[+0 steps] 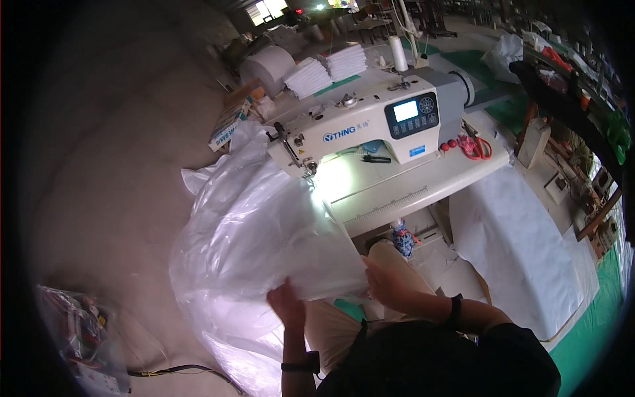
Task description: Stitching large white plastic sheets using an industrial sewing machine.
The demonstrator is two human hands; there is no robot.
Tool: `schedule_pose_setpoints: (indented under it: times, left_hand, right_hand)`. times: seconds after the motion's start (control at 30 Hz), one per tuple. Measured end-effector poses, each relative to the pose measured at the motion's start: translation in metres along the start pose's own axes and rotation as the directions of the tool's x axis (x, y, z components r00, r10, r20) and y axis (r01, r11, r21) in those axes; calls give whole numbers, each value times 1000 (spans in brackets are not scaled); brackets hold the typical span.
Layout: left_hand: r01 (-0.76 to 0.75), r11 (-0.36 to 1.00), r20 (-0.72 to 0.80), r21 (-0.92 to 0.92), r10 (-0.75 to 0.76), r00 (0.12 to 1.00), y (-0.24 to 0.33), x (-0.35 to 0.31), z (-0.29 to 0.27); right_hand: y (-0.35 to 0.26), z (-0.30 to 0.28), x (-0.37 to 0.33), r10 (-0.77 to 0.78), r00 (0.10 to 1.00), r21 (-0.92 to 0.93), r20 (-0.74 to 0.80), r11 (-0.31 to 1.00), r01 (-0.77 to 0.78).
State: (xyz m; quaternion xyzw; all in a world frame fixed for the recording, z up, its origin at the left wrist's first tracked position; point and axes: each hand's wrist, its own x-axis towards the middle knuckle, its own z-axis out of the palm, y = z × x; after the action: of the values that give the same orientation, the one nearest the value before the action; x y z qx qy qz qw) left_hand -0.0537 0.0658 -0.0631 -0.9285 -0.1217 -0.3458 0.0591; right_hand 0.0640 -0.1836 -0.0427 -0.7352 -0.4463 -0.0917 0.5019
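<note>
- Plastic sheet [264,231]: clear, limp, light, probably slippery; spills from the tabletop [397,185] beneath the sewing machine [370,122] toward the floor.
- Left hand [288,304], right hand [383,281]: my fingers pinch its near edge, the best hold.

Two hands gripping clear plastic sheeting in front of a sewing machine.

The left hand [288,306] and right hand [383,281] pinch the near edge of a big, billowing clear plastic sheet [254,231] that runs up to the needle of the white sewing machine [370,122] on the desk [423,182]. Red scissors [475,147] lie on the desk beside the machine; stacks of folded white fabric [325,69] sit behind it.
</note>
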Motion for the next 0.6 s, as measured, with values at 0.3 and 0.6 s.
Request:
schedule_pose_setpoints:
  times: [0.3, 0.6]
  left_hand:
    - [251, 912, -191, 325, -197, 962, -103, -21, -19]
    - [523, 834, 34, -177, -526, 850, -131, 22, 24]
  right_hand:
    - [7, 28, -1, 150, 863, -422, 483, 903, 79]
    - [23, 59, 50, 212, 874, -573, 437, 814, 89]
